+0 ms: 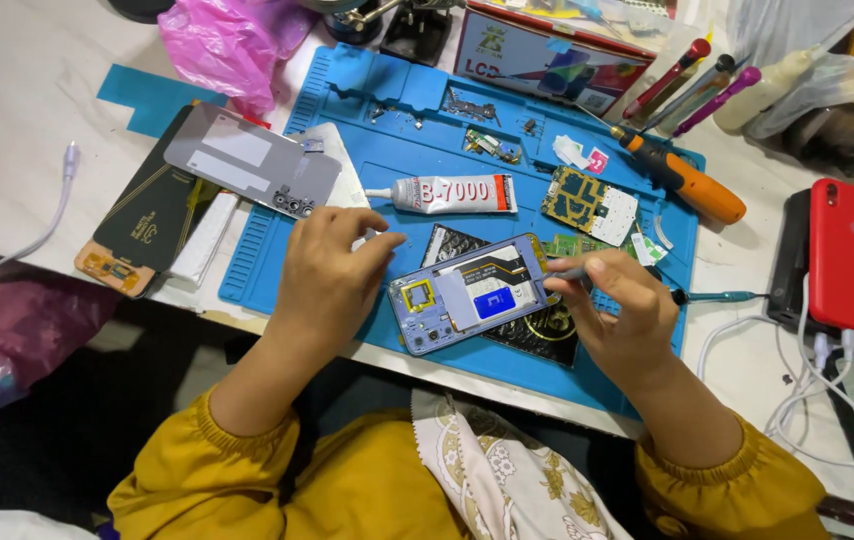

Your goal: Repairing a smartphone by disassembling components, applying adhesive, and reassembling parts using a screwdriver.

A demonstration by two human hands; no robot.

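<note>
An opened phone frame [467,295], pale blue with its insides showing, lies on the blue repair mat [387,160]. My left hand [332,275] rests at the frame's left end, fingertips touching its upper corner. My right hand [622,315] pinches a thin grey tool [569,272] whose tip meets the frame's right edge. A dark panel [537,330] lies under the frame. A white glue tube [447,193] lies just above, and a circuit board [587,203] sits to its right.
A grey back cover [247,160] and a black foil panel [147,215] lie at the left. An orange screwdriver [687,180] and several pens are at the upper right. A red phone [849,255] with white cables lies far right. A pink bag [222,40] is at top.
</note>
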